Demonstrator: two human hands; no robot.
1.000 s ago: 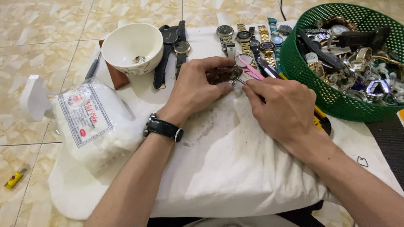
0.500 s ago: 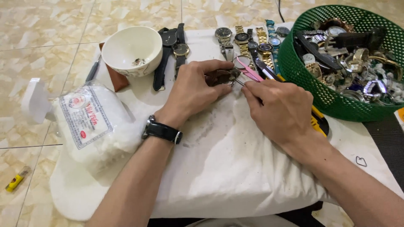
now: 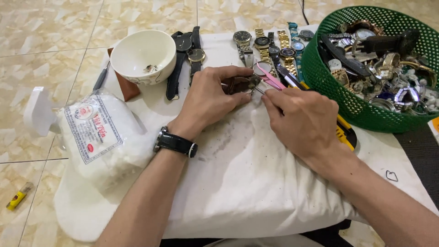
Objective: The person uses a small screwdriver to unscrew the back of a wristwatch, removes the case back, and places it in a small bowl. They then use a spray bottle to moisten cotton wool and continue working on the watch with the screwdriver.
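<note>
My left hand, with a black wristwatch on its wrist, pinches a small brown watch part against a white cloth-covered cushion. My right hand is closed on a thin metal tool whose tip touches that part. Pink-handled tweezers lie just beyond the part. A row of wristwatches lies at the cushion's far edge.
A green mesh basket full of watches and parts stands at the right. A white bowl sits at the far left, with a plastic bag of white cotton nearer. A yellow cutter lies under my right hand. A yellow lighter is on the tiled floor.
Both hands stay together over the watch part, with only slight shifts of the fingers. The view has moved a little.
</note>
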